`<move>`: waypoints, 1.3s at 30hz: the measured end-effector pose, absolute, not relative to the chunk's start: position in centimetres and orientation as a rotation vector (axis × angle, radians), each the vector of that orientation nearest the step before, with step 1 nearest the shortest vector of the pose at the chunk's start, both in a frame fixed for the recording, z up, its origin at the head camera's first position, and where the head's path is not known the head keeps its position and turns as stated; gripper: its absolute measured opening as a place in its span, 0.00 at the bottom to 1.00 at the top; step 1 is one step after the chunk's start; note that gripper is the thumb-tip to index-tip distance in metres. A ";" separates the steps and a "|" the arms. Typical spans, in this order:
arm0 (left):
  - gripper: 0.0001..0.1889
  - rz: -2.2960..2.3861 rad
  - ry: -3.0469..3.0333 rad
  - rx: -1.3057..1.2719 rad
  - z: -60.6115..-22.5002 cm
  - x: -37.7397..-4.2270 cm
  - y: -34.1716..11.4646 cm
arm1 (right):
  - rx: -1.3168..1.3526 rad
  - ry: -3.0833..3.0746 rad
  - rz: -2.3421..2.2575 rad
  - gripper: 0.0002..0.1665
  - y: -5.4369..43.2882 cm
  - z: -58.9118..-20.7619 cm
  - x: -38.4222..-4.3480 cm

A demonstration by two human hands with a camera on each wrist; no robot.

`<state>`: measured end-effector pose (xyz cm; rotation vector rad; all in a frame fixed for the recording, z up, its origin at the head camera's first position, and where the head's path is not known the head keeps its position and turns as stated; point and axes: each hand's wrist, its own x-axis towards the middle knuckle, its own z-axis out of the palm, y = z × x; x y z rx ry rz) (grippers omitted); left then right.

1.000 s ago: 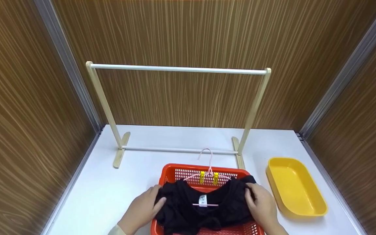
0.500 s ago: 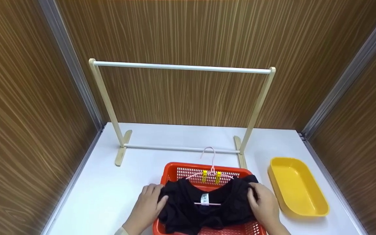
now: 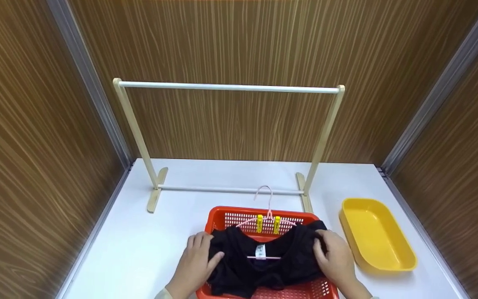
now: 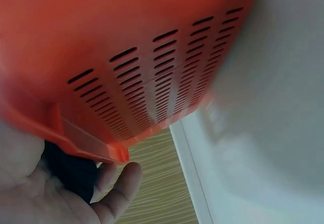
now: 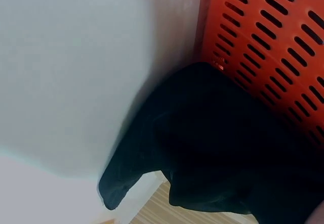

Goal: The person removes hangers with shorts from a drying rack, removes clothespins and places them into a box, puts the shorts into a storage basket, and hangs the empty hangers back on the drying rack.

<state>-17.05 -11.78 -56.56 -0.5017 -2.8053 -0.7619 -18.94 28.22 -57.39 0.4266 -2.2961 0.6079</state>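
Note:
A black shirt (image 3: 239, 265) with a white neck label (image 3: 260, 251) lies across the red basket (image 3: 222, 212) in the head view. Inside its neckline sits a pink hanger (image 3: 269, 207), hook upward, bearing two yellow clips (image 3: 259, 223). My left hand (image 3: 193, 263) touches the shirt's left edge, thumb spread from fairly straight fingers. In the left wrist view, black cloth (image 4: 71, 171) shows beside the palm, under the basket's rim. At the shirt's right shoulder, my right hand (image 3: 336, 257) pinches the cloth between thumb and fingers. Dark cloth (image 5: 202, 138) hangs outside the basket in the right wrist view.
Behind the basket stands a garment rack with a white top rail (image 3: 230, 87) and wooden legs (image 3: 137, 133). To the right lies a yellow tray (image 3: 374, 232) on the white table (image 3: 139, 253). Wood-grain panels (image 3: 230, 41) enclose the back and sides.
My left hand has shifted slightly right, and the shirt's left edge has moved inward with it. My right hand stays at the right shoulder. The view has shifted a little.

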 end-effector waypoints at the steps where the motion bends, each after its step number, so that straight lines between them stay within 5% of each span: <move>1: 0.25 -0.768 -2.799 -0.501 -56.6 -17.1 -11.7 | 0.439 -2.308 0.611 0.10 28.3 -57.2 -19.0; 21: 0.24 -0.824 -2.750 -0.462 -57.0 -17.0 -11.5 | 0.869 -2.479 0.480 0.22 24.5 -49.9 -21.5; 28: 0.26 -0.819 -2.789 -0.468 -57.1 -17.0 -11.6 | 1.211 -2.473 0.239 0.22 22.4 -49.5 -22.2; 39: 0.28 -0.872 -2.801 -0.453 -56.9 -17.2 -11.5 | 1.203 -2.654 0.036 0.27 21.3 -49.7 -22.9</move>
